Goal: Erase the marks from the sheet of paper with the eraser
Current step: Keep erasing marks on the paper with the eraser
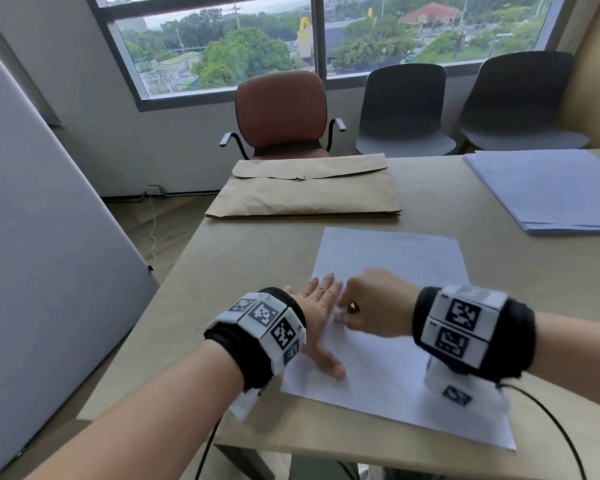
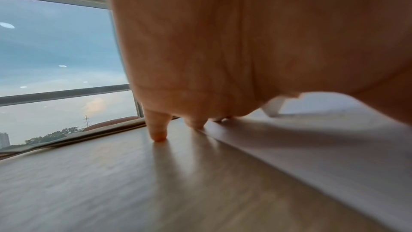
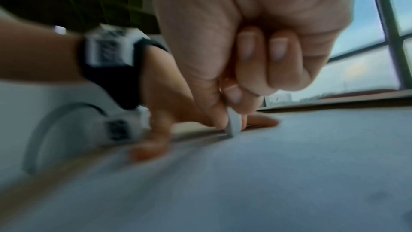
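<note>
Eraser point(image 3: 233, 123), white, pinched upright in right hand point(image 1: 374, 303), tip on sheet of paper point(image 1: 392, 258) near left edge, just beside flat-pressing left hand point(image 1: 317, 306).

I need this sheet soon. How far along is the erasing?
Done: the eraser is picked up and the sheet of paper is pinned flat by the left hand. In hand: the right hand pinches the eraser against the sheet's left edge. Left: unclear, since no marks are legible.
</note>
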The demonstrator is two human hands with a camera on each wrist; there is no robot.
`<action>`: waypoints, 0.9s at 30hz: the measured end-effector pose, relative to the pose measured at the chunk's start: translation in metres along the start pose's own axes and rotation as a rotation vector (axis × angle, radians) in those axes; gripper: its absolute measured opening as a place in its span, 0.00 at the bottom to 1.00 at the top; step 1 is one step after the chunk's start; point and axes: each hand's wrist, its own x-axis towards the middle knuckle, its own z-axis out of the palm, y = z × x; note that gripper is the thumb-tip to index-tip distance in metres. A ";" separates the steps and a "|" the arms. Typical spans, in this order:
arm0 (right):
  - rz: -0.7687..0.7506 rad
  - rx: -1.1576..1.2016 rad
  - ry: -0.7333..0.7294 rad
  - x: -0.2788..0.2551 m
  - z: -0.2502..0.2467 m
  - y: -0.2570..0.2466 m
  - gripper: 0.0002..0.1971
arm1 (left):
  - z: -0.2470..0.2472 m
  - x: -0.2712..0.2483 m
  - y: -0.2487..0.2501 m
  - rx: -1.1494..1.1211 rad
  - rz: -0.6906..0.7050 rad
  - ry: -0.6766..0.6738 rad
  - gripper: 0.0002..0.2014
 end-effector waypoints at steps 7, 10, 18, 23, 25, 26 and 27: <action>0.020 0.006 -0.049 0.003 -0.005 0.008 0.11 | -0.002 -0.002 0.000 0.020 0.008 -0.016 0.64; 0.112 0.019 0.061 0.016 -0.005 0.017 0.13 | -0.002 -0.003 0.001 0.023 0.009 -0.017 0.63; 0.050 -0.002 -0.047 0.004 -0.002 0.007 0.16 | -0.002 -0.003 0.000 0.014 0.012 -0.020 0.63; 0.032 -0.014 0.005 0.004 0.005 0.010 0.13 | 0.000 -0.002 0.000 0.011 0.016 -0.010 0.63; -0.057 -0.017 -0.064 -0.012 0.012 -0.001 0.18 | 0.001 -0.002 0.000 0.021 0.015 -0.021 0.63; -0.077 -0.009 -0.081 -0.016 0.013 -0.003 0.21 | 0.000 -0.001 0.000 0.022 0.017 -0.020 0.63; -0.085 -0.003 -0.087 -0.018 0.013 -0.002 0.23 | 0.000 -0.001 -0.001 0.016 0.023 -0.018 0.62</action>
